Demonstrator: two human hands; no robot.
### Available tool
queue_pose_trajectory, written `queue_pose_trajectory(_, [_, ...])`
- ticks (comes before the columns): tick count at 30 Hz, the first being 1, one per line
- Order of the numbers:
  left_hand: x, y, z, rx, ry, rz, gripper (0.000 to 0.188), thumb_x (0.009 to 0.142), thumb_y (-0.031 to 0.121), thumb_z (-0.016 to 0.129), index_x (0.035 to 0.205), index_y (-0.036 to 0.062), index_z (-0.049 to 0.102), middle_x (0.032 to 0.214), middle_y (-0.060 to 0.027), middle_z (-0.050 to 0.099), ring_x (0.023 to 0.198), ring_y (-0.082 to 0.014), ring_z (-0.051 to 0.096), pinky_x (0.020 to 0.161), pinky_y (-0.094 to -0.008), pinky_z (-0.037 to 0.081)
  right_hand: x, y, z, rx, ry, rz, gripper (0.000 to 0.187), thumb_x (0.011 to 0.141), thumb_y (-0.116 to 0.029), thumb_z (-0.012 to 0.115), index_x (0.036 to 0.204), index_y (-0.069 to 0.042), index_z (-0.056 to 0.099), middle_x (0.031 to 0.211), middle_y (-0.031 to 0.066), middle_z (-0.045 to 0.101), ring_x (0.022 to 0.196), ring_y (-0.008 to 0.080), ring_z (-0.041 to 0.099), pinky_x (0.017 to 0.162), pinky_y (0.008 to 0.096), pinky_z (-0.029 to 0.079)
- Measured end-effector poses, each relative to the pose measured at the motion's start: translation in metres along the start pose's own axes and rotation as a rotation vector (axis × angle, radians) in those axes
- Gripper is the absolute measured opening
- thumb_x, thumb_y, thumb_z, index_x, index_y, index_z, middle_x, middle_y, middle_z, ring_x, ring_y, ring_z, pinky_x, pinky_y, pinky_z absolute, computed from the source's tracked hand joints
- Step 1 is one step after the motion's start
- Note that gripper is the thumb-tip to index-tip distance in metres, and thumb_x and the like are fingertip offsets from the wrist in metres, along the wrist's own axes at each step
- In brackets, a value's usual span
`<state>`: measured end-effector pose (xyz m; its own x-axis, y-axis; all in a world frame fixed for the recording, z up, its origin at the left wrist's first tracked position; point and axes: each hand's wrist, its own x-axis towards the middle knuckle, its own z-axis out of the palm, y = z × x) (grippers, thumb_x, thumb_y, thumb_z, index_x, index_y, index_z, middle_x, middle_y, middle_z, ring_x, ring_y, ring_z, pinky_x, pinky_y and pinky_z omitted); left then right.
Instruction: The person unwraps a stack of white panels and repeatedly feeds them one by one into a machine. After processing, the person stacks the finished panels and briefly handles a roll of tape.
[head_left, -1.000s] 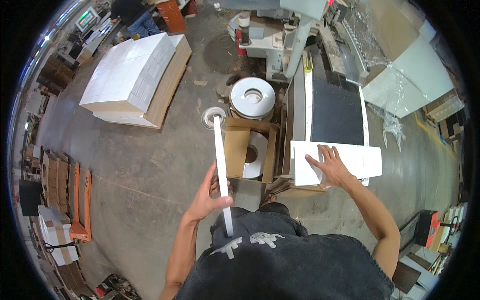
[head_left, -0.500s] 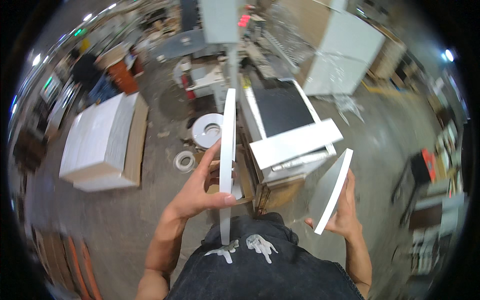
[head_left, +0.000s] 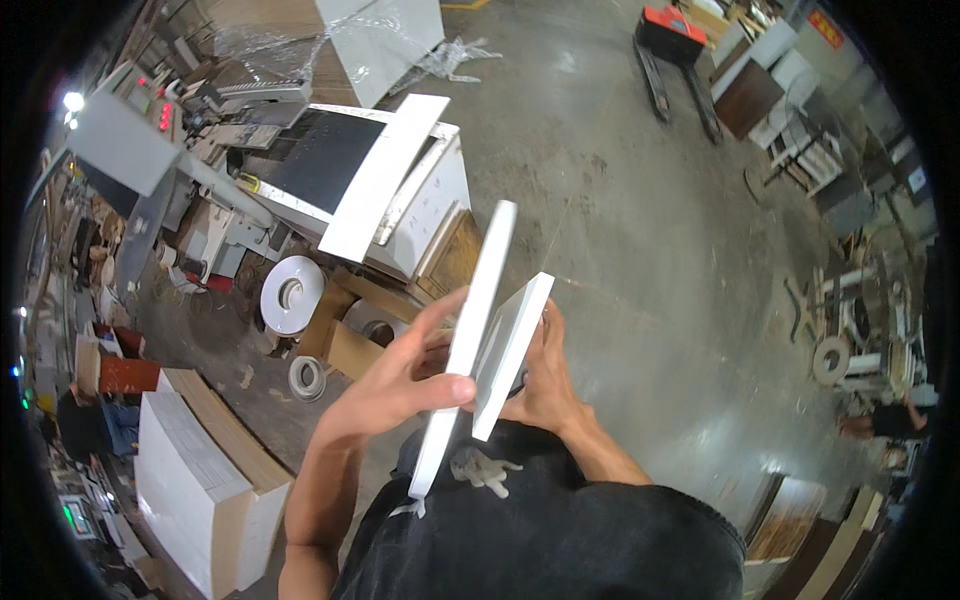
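Note:
My left hand (head_left: pixel 410 375) grips a long white board (head_left: pixel 478 310) held on edge, the thumb on the near face side and the fingers around behind it. Just to its right, a shorter white board (head_left: pixel 518 350) is tilted on edge in my right hand (head_left: pixel 548 375), whose fingers wrap its far side. The two boards stand side by side in front of my dark apron (head_left: pixel 560 530), with a narrow gap between their upper parts. Part of the right hand is hidden behind its board.
A white panel (head_left: pixel 385 180) lies across a stack with a dark top (head_left: pixel 325 155). Below it are an open cardboard box (head_left: pixel 350 350) and a white tape roll (head_left: pixel 292 295). White panels (head_left: pixel 190 480) are stacked left. A red pallet truck (head_left: pixel 670 40) stands far right; people (head_left: pixel 890 420) are farther off.
My view has swung to the right. The right hand has brought its board in close beside the left hand's board; both boards remain held.

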<state>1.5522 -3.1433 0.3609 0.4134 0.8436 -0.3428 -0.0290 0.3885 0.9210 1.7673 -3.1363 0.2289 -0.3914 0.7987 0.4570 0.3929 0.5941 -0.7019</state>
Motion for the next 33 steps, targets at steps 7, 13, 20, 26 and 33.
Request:
queue_pose_trajectory(7, [0.059, -0.032, 0.074, 0.247, -0.336, -0.074, 0.103, 0.087, 0.040, 0.081, 0.165, 0.0019, 0.027, 0.149, -0.0278, 0.050, 0.140, -0.0371, 0.048, 0.114, -0.0463, 0.039, -0.086, 0.015, -0.037, -0.010, 0.197, 0.175, 0.163, 0.055, -0.032, 0.105, 0.168, -0.032, -0.013, 0.161, 0.0329, 0.008, 0.146, 0.0596, 0.030, 0.115, 0.0625, 0.043])
queue_pose_trajectory(13, [0.088, -0.046, 0.139, 0.279, -0.474, -0.040, 0.095, 0.093, 0.043, 0.073, 0.166, 0.0028, 0.028, 0.161, -0.0238, 0.041, 0.149, -0.0347, 0.038, 0.123, -0.0469, 0.028, -0.132, 0.029, -0.065, -0.095, 0.372, 0.246, 0.163, 0.056, -0.034, 0.105, 0.168, -0.031, -0.014, 0.160, 0.0352, 0.007, 0.146, 0.0600, 0.027, 0.114, 0.0636, 0.043])
queue_pose_trajectory(20, [0.095, -0.059, 0.179, 0.214, -0.472, -0.038, 0.082, 0.103, 0.047, 0.056, 0.167, 0.0047, 0.028, 0.168, -0.0213, 0.033, 0.156, -0.0337, 0.027, 0.127, -0.0464, 0.020, -0.178, 0.067, -0.058, 0.096, 0.369, 0.395, 0.168, 0.053, -0.035, 0.106, 0.167, -0.028, -0.018, 0.161, 0.0368, 0.003, 0.145, 0.0608, 0.026, 0.113, 0.0628, 0.045])
queue_pose_trajectory(26, [0.119, -0.053, 0.198, 0.235, -0.306, 0.038, 0.067, 0.112, 0.047, 0.029, 0.168, 0.0094, 0.028, 0.151, -0.0167, 0.054, 0.127, -0.0239, 0.059, 0.105, -0.0334, 0.048, -0.129, 0.043, -0.124, -0.026, 0.367, 0.295, 0.170, 0.052, -0.035, 0.105, 0.165, -0.027, -0.022, 0.163, 0.0340, 0.002, 0.148, 0.0609, 0.020, 0.116, 0.0630, 0.044])
queue_pose_trajectory(33, [0.132, -0.007, 0.214, 0.305, -0.119, 0.219, 0.072, 0.114, 0.055, 0.022, 0.169, 0.0087, 0.022, 0.170, -0.0140, 0.031, 0.150, -0.0313, 0.039, 0.121, -0.0433, 0.034, -0.055, 0.055, -0.189, 0.220, 0.083, 0.240, 0.159, 0.059, -0.027, 0.102, 0.166, -0.010, -0.015, 0.168, 0.0278, 0.002, 0.155, 0.0496, 0.017, 0.124, 0.0575, 0.038])
